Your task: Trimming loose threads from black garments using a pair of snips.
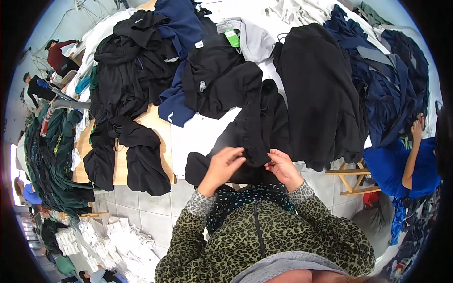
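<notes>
A black garment (pixel 257 127) lies at the near edge of a table heaped with dark clothes. My left hand (pixel 222 165) grips its lower edge, fingers curled into the cloth. My right hand (pixel 281 166) pinches the same hem a little to the right. Both forearms wear leopard-print sleeves. A large black garment (pixel 321 89) lies just right of the one I hold.
Black and navy clothes (pixel 137 70) pile across the wooden table (pixel 153 120). A grey garment with a green tag (pixel 250 40) lies farther back. A person in blue (pixel 406 165) works at the right. White folded items (pixel 122 240) lie on the tiled floor at the left.
</notes>
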A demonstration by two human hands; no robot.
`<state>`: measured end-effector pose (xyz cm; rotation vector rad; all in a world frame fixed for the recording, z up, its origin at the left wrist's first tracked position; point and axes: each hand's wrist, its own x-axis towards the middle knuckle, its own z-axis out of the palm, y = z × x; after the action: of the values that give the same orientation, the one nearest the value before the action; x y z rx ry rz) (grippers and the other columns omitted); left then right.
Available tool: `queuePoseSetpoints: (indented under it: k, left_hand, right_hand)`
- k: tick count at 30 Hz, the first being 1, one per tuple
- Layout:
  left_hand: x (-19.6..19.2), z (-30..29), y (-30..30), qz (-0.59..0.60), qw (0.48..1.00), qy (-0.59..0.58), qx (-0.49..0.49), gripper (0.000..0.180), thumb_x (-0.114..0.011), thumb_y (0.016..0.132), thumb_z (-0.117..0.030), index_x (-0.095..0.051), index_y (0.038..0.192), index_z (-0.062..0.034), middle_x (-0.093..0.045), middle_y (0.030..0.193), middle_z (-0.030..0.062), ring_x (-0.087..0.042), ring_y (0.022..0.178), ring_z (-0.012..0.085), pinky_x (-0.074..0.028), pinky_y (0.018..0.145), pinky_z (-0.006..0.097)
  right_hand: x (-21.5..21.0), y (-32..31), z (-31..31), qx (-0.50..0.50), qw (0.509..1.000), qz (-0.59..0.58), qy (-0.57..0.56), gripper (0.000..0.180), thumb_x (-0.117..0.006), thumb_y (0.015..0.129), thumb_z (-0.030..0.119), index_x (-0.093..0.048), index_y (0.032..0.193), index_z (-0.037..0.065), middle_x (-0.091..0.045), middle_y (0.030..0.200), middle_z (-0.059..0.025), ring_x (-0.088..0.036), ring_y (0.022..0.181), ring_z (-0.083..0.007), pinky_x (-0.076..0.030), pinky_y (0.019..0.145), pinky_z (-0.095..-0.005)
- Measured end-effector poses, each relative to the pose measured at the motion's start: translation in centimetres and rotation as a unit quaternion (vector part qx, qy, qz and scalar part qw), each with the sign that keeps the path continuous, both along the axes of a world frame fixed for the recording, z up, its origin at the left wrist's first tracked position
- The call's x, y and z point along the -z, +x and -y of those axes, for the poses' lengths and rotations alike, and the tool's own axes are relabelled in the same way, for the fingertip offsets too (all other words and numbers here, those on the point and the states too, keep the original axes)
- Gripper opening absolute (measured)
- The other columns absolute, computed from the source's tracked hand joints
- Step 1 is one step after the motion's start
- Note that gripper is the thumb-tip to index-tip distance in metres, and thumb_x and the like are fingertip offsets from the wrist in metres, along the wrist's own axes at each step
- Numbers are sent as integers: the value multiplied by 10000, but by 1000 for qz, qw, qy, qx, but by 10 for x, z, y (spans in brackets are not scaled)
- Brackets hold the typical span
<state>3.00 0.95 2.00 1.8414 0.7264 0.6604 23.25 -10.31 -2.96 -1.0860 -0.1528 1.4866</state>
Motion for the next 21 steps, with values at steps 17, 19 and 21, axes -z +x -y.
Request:
queuePoseSetpoints:
  k: [17,19,21]
  left_hand:
    - [41,-6,-11,-16,997,-24,-67,217,-737,723,-50,-671,926,-10,-568,772,24,-512,636,90,-432,588,223]
    - [28,2,-12,4,998,-42,-52,192,-733,736,-39,-670,911,6,-565,752,6,-485,620,63,-402,565,204]
    - [8,4,-19,-38,993,-109,6,147,-691,785,-47,-680,927,-8,-611,812,7,-527,649,58,-419,562,192]
  right_hand:
    - [-14,-24,-26,-98,701,698,103,239,-686,802,189,-584,809,-27,-541,723,-128,-507,757,-294,-407,712,-367]
    - [-20,-27,-30,-51,761,629,148,226,-673,819,169,-555,815,-23,-509,701,-98,-487,723,-236,-400,672,-334]
    - [-24,-23,-27,-35,892,421,164,205,-634,864,132,-487,816,-4,-417,672,-9,-382,653,-74,-354,563,-248]
